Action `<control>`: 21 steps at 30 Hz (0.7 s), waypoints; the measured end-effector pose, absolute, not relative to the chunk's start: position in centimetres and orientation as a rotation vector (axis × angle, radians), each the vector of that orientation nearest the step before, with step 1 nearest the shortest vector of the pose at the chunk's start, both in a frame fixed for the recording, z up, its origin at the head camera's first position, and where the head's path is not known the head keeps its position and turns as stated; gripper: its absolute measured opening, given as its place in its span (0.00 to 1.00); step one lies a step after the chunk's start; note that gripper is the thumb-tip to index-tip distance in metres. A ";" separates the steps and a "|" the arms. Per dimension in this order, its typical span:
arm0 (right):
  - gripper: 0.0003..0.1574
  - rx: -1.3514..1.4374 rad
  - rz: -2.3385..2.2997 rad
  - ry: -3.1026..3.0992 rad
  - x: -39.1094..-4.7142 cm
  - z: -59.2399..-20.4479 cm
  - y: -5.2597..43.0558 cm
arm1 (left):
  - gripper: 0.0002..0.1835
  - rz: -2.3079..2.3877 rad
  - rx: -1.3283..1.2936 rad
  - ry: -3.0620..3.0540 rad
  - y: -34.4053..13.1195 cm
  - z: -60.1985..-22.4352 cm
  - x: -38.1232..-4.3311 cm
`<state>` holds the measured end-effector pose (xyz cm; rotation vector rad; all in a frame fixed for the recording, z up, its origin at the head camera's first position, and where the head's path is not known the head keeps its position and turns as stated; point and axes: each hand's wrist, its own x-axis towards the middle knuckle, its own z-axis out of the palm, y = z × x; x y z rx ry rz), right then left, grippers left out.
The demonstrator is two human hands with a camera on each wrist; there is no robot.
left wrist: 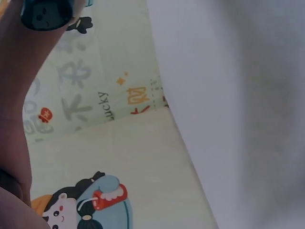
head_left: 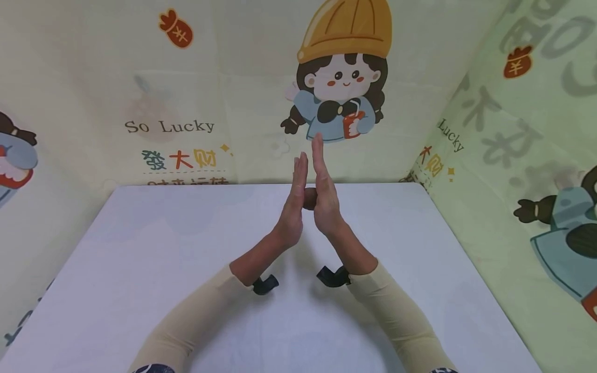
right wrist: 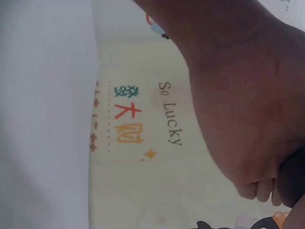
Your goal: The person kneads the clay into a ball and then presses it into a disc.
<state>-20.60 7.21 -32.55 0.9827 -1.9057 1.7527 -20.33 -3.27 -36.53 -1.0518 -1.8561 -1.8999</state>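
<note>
A dark brown, ball-like thing (head_left: 310, 198) sits between my two palms, held up above the table. My left hand (head_left: 294, 202) presses it from the left with straight fingers pointing up and away. From the other side my right hand (head_left: 325, 194) presses with its palm, fingers straight as well. The fingertips of the two hands stay apart. In the right wrist view the dark ball-like thing (right wrist: 291, 179) shows partly beside the left hand (right wrist: 243, 105). Only a sliver of the dark ball-like thing (left wrist: 8, 186) appears at the left edge of the left wrist view.
Below the hands lies a white table (head_left: 186, 248). A printed cloth (head_left: 256, 77) with cartoon figures and lettering hangs behind it and along the sides. Black wrist mounts (head_left: 333, 277) stick out at both sleeve cuffs.
</note>
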 end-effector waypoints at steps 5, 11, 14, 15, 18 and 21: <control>0.40 0.991 1.827 -1.890 -20.9 -33.1 7.2 | 0.42 -1.895 -1.044 -1.811 -3.3 -36.0 -20.0; 0.39 1.009 1.946 -1.828 -21.0 -34.1 6.8 | 0.42 -1.866 -1.023 -1.783 -3.5 -35.1 -19.8; 0.39 1.006 1.939 -1.832 -20.8 -34.6 6.5 | 0.42 -1.844 -0.998 -1.790 -3.7 -34.6 -20.0; 0.39 1.008 1.932 -1.833 -20.7 -34.8 6.4 | 0.42 -1.846 -0.987 -1.790 -3.8 -34.5 -20.1; 0.39 1.013 1.920 -1.837 -20.4 -35.5 6.1 | 0.41 -1.850 -0.964 -1.784 -4.1 -34.1 -20.4; 0.41 1.014 1.902 -1.843 -20.0 -36.1 5.7 | 0.41 -1.850 -0.937 -1.783 -4.4 -33.8 -20.9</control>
